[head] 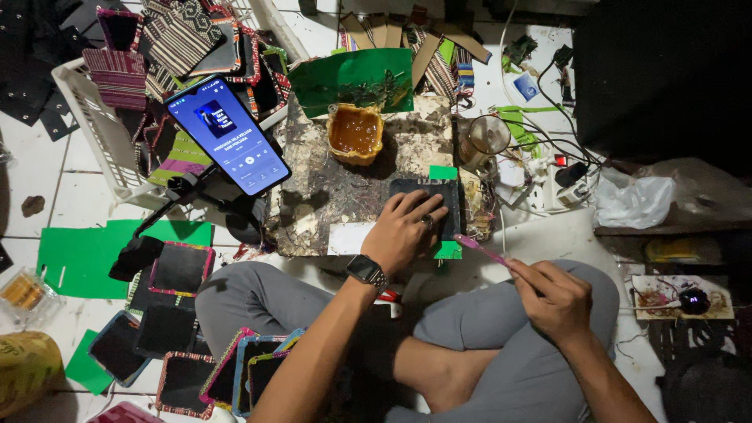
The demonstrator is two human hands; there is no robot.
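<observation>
Phone (229, 135) on stand at 10 o'clock, screen lit. Yellow glue tub (355, 133) at 12. Green sheet (78, 254) on floor at 9.

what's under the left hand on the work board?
The left hand presses flat on a dark rectangular piece lying on the stained board. Green paper pokes out at its top and bottom edges. The palm covers the piece's middle, so that part is hidden.

Matt dark cloth piece (429, 205) lies on a rough, glue-stained board (329, 188).
</observation>
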